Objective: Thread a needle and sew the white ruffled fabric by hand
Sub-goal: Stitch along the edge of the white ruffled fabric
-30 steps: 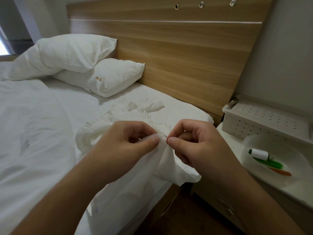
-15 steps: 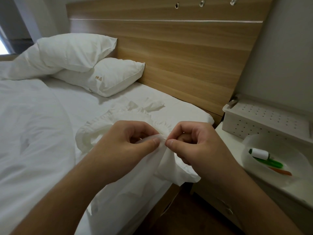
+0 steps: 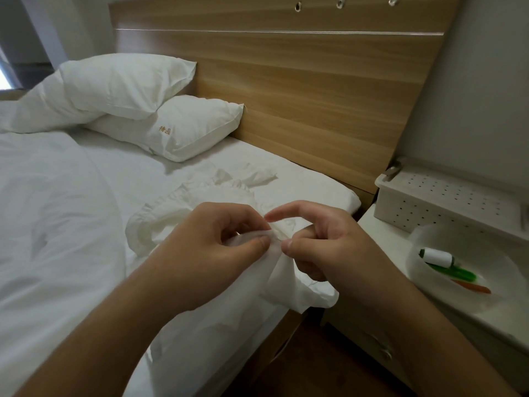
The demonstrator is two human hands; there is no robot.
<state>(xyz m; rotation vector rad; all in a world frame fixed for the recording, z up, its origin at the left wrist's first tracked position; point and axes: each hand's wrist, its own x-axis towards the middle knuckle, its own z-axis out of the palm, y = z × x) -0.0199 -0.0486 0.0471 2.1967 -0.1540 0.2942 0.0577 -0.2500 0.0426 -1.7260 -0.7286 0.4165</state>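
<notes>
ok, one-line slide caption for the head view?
Left hand pinches white ruffled fabric; right hand opens beside it.

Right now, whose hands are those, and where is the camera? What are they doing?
No machine here: a person wears the camera on their head, so you see their own two hands from above. The left hand pinches the white fabric between thumb and fingers. The right hand is right beside it, with its thumb at the pinched edge and its first finger lifted and stretched out. There may be a needle, but it is too small to see. The rest of the fabric lies on the bed, near two pillows. On the side table sits a white bowl with a small white spool and green and orange things, beside a dotted box.
</notes>
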